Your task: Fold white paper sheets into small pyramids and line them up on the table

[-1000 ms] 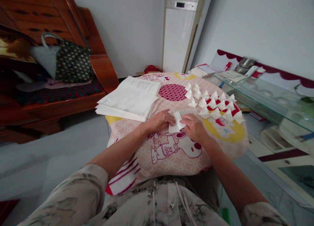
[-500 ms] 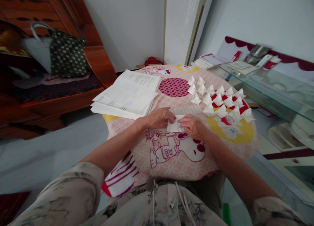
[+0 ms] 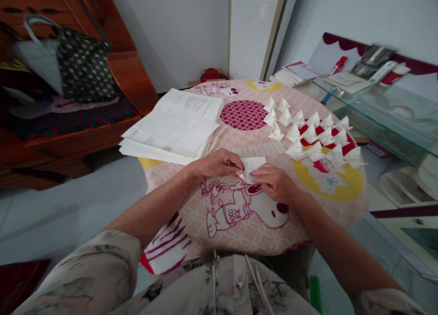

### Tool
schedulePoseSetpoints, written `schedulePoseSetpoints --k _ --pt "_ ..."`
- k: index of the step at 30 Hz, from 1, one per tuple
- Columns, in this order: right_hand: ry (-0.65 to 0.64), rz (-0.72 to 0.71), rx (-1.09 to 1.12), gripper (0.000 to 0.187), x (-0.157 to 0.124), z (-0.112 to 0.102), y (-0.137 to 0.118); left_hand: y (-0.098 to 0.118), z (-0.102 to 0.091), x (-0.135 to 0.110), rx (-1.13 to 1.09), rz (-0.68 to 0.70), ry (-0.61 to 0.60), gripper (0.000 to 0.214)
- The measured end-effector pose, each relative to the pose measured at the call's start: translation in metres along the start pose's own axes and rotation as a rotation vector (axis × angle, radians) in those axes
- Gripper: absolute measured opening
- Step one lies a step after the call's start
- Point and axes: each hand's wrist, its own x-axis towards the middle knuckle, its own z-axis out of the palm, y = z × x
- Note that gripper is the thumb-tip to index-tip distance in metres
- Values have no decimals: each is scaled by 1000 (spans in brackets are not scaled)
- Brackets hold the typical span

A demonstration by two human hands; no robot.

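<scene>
Between my two hands is a small piece of folded white paper (image 3: 253, 163) on the cloth-covered round table (image 3: 222, 242). My left hand (image 3: 222, 163) pinches its left edge with thumb and fingers. Bent fingers of my right hand (image 3: 273, 180) press on its right side, and part of the paper is hidden under them. Just beyond lies a pale printed strip of paper (image 3: 262, 148). Several folded paper shapes with pointed tops (image 3: 310, 133) stand in rows at the right of the table.
A thick stack of printed sheets (image 3: 174, 128) lies at the table's left. A glass shelf (image 3: 379, 110) with a metal bowl and papers stands at the right. On the left is a wooden bench (image 3: 126, 78) bearing bags (image 3: 84, 69).
The small paper has turned, and its far corner now stands out between my hands. My left hand has shifted its hold to the near left edge. The view has tilted slightly.
</scene>
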Motion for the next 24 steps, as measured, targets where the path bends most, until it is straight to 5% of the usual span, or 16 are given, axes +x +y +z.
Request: schedulePoseSetpoints --k 12,24 --pt "-69 38 -15 33 -1 0 -10 0 16 12 345 -74 216 17" --pt "-104 31 -26 29 -3 -1 -10 -1 28 21 574 -101 265 13"
